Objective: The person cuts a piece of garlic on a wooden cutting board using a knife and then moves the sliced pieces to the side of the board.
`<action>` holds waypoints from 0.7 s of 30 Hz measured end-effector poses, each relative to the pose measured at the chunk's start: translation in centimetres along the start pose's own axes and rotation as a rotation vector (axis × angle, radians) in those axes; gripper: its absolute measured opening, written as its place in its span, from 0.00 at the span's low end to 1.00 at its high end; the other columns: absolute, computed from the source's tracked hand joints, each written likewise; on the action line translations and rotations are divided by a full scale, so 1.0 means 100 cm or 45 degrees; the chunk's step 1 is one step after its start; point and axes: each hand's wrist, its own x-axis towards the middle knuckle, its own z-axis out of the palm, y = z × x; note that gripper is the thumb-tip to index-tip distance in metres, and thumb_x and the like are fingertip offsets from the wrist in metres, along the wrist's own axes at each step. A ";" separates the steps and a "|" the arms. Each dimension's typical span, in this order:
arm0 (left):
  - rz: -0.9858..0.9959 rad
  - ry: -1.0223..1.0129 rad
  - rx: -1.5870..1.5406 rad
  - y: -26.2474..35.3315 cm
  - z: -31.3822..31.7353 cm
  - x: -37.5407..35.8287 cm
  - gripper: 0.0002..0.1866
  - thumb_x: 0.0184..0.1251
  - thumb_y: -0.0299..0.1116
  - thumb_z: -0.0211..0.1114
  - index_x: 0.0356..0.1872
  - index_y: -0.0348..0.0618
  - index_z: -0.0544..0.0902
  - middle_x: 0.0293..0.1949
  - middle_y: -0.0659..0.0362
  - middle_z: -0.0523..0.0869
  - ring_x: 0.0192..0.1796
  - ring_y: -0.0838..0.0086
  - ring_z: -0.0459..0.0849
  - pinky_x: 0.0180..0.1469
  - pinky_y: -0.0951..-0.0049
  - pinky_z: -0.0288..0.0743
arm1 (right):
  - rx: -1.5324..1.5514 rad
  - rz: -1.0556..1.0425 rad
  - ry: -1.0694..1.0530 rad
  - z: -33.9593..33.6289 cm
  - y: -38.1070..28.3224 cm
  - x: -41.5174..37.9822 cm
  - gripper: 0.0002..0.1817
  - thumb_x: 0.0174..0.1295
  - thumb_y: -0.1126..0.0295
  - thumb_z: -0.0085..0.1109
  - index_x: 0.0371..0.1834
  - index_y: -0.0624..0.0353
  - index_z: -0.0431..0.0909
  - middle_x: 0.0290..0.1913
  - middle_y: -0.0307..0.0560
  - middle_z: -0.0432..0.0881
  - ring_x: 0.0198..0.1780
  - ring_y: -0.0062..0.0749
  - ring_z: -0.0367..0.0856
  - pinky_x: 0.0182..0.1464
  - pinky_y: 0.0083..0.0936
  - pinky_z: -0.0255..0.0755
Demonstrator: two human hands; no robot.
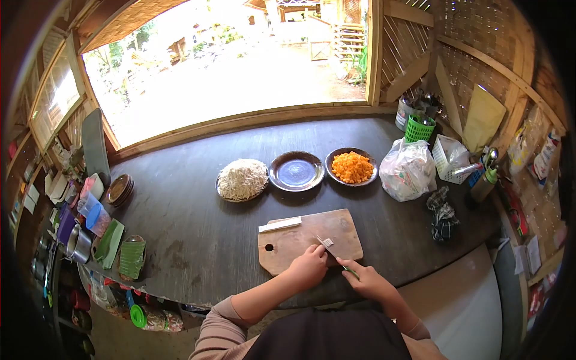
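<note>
My right hand grips the green handle of a knife, whose blade points up and left over the wooden cutting board. My left hand is closed at the board's near edge, fingertips beside the blade. Whatever lies under its fingers is hidden. A small white piece sits against the blade near its tip. Farther left on the board lies a long white strip, flat and straight-edged.
Behind the board stand a plate of white shreds, a dark round plate and a plate of diced orange food. To the right are a filled plastic bag, a white basket and a crumpled dark cloth. Folded leaves lie left.
</note>
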 end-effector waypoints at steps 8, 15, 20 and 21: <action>0.001 0.176 -0.061 -0.003 0.020 0.003 0.20 0.66 0.41 0.62 0.52 0.38 0.83 0.53 0.56 0.82 0.61 0.60 0.72 0.67 0.62 0.66 | -0.052 -0.135 0.054 0.015 0.014 0.030 0.21 0.72 0.64 0.51 0.67 0.49 0.72 0.50 0.61 0.84 0.48 0.61 0.84 0.51 0.43 0.77; -0.131 0.109 -0.248 0.003 -0.006 -0.004 0.21 0.65 0.40 0.64 0.52 0.33 0.80 0.55 0.51 0.77 0.63 0.56 0.72 0.64 0.63 0.72 | -0.051 -0.051 0.064 0.004 0.003 0.002 0.22 0.72 0.61 0.52 0.68 0.46 0.72 0.52 0.61 0.84 0.51 0.61 0.83 0.56 0.43 0.75; -0.187 0.147 -0.372 0.003 -0.003 -0.004 0.21 0.64 0.39 0.64 0.51 0.31 0.79 0.55 0.49 0.76 0.64 0.54 0.71 0.64 0.63 0.74 | 0.000 0.161 -0.043 -0.006 -0.007 -0.010 0.23 0.71 0.61 0.54 0.69 0.47 0.72 0.49 0.59 0.85 0.49 0.49 0.86 0.54 0.33 0.75; -0.187 0.147 -0.373 0.003 -0.002 -0.004 0.21 0.64 0.39 0.64 0.51 0.31 0.79 0.55 0.49 0.76 0.64 0.54 0.71 0.64 0.63 0.74 | 0.000 0.162 -0.043 -0.008 -0.011 -0.012 0.23 0.71 0.61 0.54 0.69 0.47 0.72 0.49 0.59 0.85 0.49 0.49 0.86 0.54 0.33 0.75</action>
